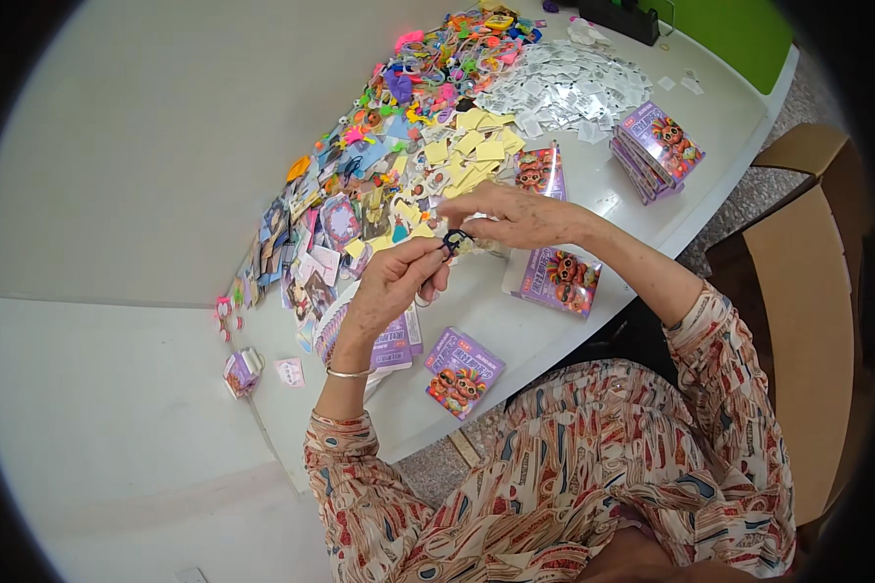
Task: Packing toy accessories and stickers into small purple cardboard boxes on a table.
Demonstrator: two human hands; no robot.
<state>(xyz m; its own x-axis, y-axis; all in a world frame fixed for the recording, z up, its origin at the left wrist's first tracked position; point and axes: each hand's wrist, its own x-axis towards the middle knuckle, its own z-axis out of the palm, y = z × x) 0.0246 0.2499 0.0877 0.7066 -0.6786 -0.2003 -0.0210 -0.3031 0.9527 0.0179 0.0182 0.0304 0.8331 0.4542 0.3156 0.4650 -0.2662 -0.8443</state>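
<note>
My left hand [397,282] pinches a small dark looped trinket [454,240] between thumb and fingertips, above the table. Close over it, my right hand [520,216] has its fingers stretched out and apart; whether its thumb touches the trinket is hard to see. Beneath the hands lies a loose heap of yellow paper squares [472,146]. A purple printed box [559,280] lies below my right wrist, and another purple box [540,173] is partly covered by that hand. Nearer to me lies a further purple box [464,372].
Colourful small toys [447,58] heap at the back, beside many clear-white packets [564,83]. Picture cards [340,222] spread along the wall side. A stack of purple boxes [656,151] stands at right. A tape dispenser [620,17] sits far back; a chair [797,321] is at right.
</note>
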